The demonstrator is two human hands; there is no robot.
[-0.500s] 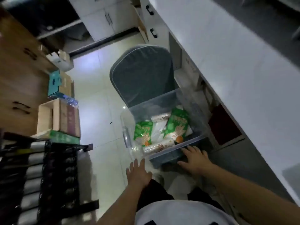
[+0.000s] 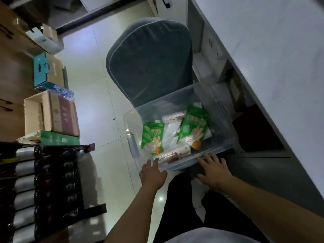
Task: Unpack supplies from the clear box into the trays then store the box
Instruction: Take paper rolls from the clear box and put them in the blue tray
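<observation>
Clear box [image 2: 177, 109] sits on the floor [image 2: 98, 102] just near of a grey chair cushion [image 2: 150, 60], beside the white counter [image 2: 271, 58] on the right. Lid off, contents visible: two green glove packs — one left [image 2: 153, 138], one right [image 2: 193, 128] — a white bag [image 2: 171, 132] between them, one roll [image 2: 173, 117] at the far side and another roll [image 2: 172, 155] lying along the near wall. Both hands are at the box's near edge: left hand [image 2: 152, 174] with fingers straight and spread, tips touching the near-left corner; right hand [image 2: 214, 170] fingers extended, resting flat against the near-right rim. Neither is wrapped around anything. Left side of the scene: an open cardboard box [image 2: 47, 114] with a dark red side panel, contents not readable, a green box [image 2: 59, 139] just near of it, a teal box [image 2: 42, 71] farther back on more cartons, a plastic water bottle [image 2: 64, 92] between. Near left — a black tray rack [image 2: 52, 186] with rows of compartments; too dark to tell what they hold.
</observation>
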